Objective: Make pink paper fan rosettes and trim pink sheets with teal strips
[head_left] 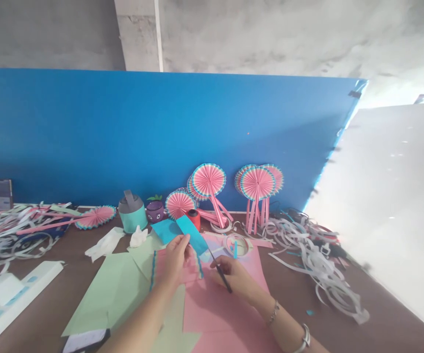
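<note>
A pleated pink paper and a blue strip are pinched in the closed left hand. Scissors are gripped by the closed right hand above pink sheets on the table.

Paper sheets are lying at the lower centre of the bench, under both hands. Paper fans are leaning against the partition at frame centre. Tangled paper strips are spreading to the right, more strips at the left edge, a canister standing between.
</note>
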The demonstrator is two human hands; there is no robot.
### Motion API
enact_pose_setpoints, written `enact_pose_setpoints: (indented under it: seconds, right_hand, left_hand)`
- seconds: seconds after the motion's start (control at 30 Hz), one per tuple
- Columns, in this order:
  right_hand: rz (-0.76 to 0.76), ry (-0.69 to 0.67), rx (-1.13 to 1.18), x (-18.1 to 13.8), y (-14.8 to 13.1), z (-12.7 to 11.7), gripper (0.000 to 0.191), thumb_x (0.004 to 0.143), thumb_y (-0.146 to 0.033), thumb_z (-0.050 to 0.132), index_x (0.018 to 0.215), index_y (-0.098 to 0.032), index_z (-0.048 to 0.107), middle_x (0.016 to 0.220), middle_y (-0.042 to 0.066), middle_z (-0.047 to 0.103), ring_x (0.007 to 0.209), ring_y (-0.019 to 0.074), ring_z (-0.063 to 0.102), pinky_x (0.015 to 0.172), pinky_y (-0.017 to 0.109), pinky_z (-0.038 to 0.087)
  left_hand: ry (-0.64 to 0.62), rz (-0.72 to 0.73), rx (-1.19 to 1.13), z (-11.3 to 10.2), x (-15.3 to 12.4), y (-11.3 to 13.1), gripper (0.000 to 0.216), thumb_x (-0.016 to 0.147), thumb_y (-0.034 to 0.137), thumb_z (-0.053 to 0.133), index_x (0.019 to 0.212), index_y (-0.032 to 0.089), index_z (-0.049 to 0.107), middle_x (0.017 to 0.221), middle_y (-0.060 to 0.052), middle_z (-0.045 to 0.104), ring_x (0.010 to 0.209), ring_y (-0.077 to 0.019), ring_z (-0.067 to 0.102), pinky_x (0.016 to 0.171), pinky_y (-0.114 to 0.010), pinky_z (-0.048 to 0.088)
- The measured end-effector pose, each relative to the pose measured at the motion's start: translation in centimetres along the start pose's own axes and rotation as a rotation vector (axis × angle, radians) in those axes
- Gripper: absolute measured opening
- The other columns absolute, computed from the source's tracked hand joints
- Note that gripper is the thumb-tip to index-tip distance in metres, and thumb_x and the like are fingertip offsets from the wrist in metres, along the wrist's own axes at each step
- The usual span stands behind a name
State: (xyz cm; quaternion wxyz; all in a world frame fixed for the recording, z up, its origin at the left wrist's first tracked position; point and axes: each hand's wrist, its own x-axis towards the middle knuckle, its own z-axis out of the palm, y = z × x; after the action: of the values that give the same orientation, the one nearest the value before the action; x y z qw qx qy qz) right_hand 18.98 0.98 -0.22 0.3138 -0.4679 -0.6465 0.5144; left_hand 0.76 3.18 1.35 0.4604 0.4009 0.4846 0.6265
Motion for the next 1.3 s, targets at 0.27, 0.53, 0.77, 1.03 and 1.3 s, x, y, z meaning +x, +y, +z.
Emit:
enact_pose_setpoints:
  seconds: [0.27, 0.53, 0.77, 1.03, 1.3]
  right_hand:
    - [-0.056, -0.006, -0.031, -0.05, 0.09, 0.09, 0.022, 0.073, -0.034, 0.068, 0.086, -0.017, 0.060, 0.054, -0.007, 0.045, 0.046, 0.0070, 0.034, 0.043, 0.020, 0.024]
    - [-0.038, 0.012, -0.054, 0.04, 0.23, 0.13, 0.022, 0.073, -0.032, 0.068, 0.086, -0.016, 0.060, 0.052, -0.008, 0.043, 0.045, 0.0075, 0.035, 0.042, 0.020, 0.024]
    - [-0.038, 0.019, -0.059, 0.15, 0.19, 0.03, 0.020, 0.073, -0.030, 0.068, 0.087, -0.017, 0.061, 0.053, -0.007, 0.043, 0.045, 0.0074, 0.036, 0.042, 0.020, 0.025]
    - [-0.034, 0.025, -0.063, 0.10, 0.24, 0.03, 0.020, 0.073, -0.030, 0.067, 0.087, -0.016, 0.061, 0.053, -0.007, 0.044, 0.045, 0.0070, 0.036, 0.042, 0.020, 0.025]
    - [-0.048, 0.029, -0.101, 0.04, 0.27, -0.06, 0.020, 0.073, -0.030, 0.066, 0.087, -0.016, 0.062, 0.053, -0.007, 0.044, 0.044, 0.0071, 0.036, 0.041, 0.020, 0.024]
  left_hand:
    - [-0.021, 0.002, -0.009, 0.10, -0.07, -0.06, 0.039, 0.070, 0.048, 0.063, 0.051, 0.020, 0.044, 0.043, 0.007, 0.042, 0.039, -0.0065, 0.035, 0.039, -0.020, 0.026]
    - [-0.042, 0.008, -0.002, 0.10, -0.04, -0.41, 0.039, 0.072, 0.047, 0.063, 0.050, 0.020, 0.046, 0.043, 0.006, 0.044, 0.037, -0.0065, 0.036, 0.038, -0.020, 0.026]
    - [-0.041, 0.007, 0.004, 0.24, -0.11, -0.15, 0.039, 0.071, 0.048, 0.063, 0.050, 0.020, 0.046, 0.042, 0.006, 0.043, 0.037, -0.0066, 0.036, 0.039, -0.020, 0.026]
    - [-0.044, -0.009, 0.013, 0.36, -0.23, 0.21, 0.038, 0.070, 0.049, 0.062, 0.050, 0.020, 0.046, 0.042, 0.006, 0.043, 0.038, -0.0069, 0.036, 0.039, -0.020, 0.026]
    - [-0.040, 0.000, 0.023, 0.34, -0.35, 0.27, 0.039, 0.070, 0.048, 0.062, 0.049, 0.020, 0.045, 0.042, 0.006, 0.043, 0.038, -0.0070, 0.036, 0.040, -0.020, 0.027]
